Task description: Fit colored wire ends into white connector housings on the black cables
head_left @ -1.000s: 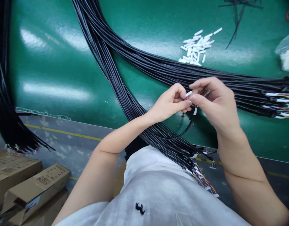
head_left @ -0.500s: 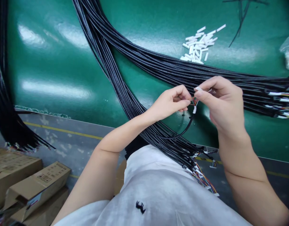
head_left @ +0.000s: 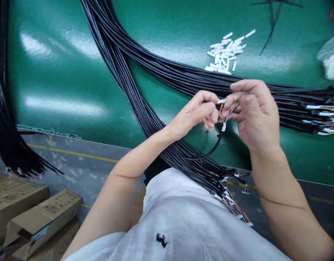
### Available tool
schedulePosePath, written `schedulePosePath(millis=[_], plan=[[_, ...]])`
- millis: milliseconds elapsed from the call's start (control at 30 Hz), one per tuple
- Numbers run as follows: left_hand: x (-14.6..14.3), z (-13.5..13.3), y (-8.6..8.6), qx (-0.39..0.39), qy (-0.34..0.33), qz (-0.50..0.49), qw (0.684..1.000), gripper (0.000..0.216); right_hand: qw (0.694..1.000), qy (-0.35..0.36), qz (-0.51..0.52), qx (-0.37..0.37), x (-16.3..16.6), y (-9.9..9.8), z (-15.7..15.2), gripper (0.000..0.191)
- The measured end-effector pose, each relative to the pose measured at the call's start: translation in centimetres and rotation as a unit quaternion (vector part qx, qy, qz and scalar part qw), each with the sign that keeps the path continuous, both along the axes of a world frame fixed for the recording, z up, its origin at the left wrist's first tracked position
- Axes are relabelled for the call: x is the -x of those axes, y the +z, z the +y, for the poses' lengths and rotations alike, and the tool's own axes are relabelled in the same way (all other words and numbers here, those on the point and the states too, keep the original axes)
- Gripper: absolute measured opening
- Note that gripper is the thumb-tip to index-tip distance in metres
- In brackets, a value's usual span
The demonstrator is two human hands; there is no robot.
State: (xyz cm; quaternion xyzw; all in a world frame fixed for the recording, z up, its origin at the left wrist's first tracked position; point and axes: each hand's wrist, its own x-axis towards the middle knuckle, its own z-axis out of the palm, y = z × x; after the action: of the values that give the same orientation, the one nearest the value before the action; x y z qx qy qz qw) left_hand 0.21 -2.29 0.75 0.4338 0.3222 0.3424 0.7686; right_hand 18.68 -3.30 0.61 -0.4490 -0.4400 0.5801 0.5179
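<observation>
My left hand [head_left: 201,110] is closed, its thumb and index finger on a small white connector [head_left: 221,101]. Yellow, red and orange wires [head_left: 221,110] run down from this connector. Between the thumb and bent fingers of my right hand [head_left: 258,114] are the thin wires [head_left: 233,108] of the same cable, dark and pale ones; their ends are hidden by the fingers. Below both hands, the wires come together at a white sleeve [head_left: 223,127] on a black cable [head_left: 213,150], which curves down to the left into the nearer cable bundle [head_left: 145,108].
A second black cable bundle [head_left: 167,67] crosses the green table [head_left: 60,79], with white connectors at its right end. Behind it lies a pile of white pieces [head_left: 226,52]. A plastic bag [head_left: 332,59] stands at right. Cardboard boxes [head_left: 44,214] are on the floor at left.
The white connector has passed from my right fingertips to my left hand. My right hand now holds other thin wires, with its fingers more spread. The view has shifted slightly.
</observation>
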Motion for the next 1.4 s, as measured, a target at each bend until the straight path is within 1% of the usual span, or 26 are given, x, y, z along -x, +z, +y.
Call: schedulePosePath(millis=[67,167,233,300,433,500,567,667,767,800,933,1133,1300,1400], plan=[[0.0,0.0,0.0,-0.016,0.015,0.023,1.0,0.04,0.999,0.036,0.011,0.021,0.0,-0.1,-0.1,0.042],[0.0,-0.1,0.0,-0.045,0.044,0.035,0.997,0.035,0.997,0.068,0.0,0.03,-0.1,-0.2,-0.2,0.026],[0.0,-0.1,-0.1,-0.047,0.059,0.027,0.997,0.033,0.997,0.072,0.0,0.036,-0.3,-0.1,-0.2,0.021],[0.1,0.0,-0.2,-0.056,0.07,0.016,0.996,0.037,0.995,0.079,0.013,0.054,-0.4,0.2,-0.2,0.022],[0.1,0.3,-0.3,-0.116,0.082,0.001,0.99,0.047,0.992,0.097,0.029,0.077,-0.3,0.9,-0.2,0.017],[0.0,0.5,-0.3,-0.141,0.078,0.007,0.987,0.043,0.992,0.1,0.03,0.071,-0.1,0.9,-0.3,0.014],[-0.1,0.6,-0.3,-0.149,0.084,0.022,0.985,0.038,0.993,0.097,0.036,0.06,0.1,0.8,-0.4,0.013],[0.0,0.7,-0.6,-0.127,0.092,0.037,0.987,0.038,0.994,0.084,0.046,0.061,0.0,0.7,-0.4,0.017],[0.3,0.6,-0.7,-0.083,0.089,0.035,0.992,0.028,0.991,0.084,0.056,0.085,-0.3,0.8,-0.4,0.008],[0.4,0.5,-0.6,-0.071,0.09,0.034,0.993,0.024,0.99,0.085,0.057,0.093,-0.4,0.9,-0.3,0.009],[0.5,0.4,-0.4,-0.051,0.09,0.027,0.994,0.012,0.989,0.083,0.049,0.116,-0.5,1.1,-0.3,0.019],[0.5,0.4,-0.2,-0.043,0.098,0.025,0.994,0.015,0.99,0.076,0.054,0.11,-0.5,1.0,-0.5,0.016],[0.5,0.4,-0.2,-0.042,0.094,0.016,0.995,0.016,0.989,0.074,0.052,0.119,-0.4,1.1,-0.3,0.02],[0.5,0.3,-0.4,-0.041,0.097,0.016,0.994,0.018,0.992,0.053,0.038,0.108,-0.2,1.0,-0.3,0.027]])
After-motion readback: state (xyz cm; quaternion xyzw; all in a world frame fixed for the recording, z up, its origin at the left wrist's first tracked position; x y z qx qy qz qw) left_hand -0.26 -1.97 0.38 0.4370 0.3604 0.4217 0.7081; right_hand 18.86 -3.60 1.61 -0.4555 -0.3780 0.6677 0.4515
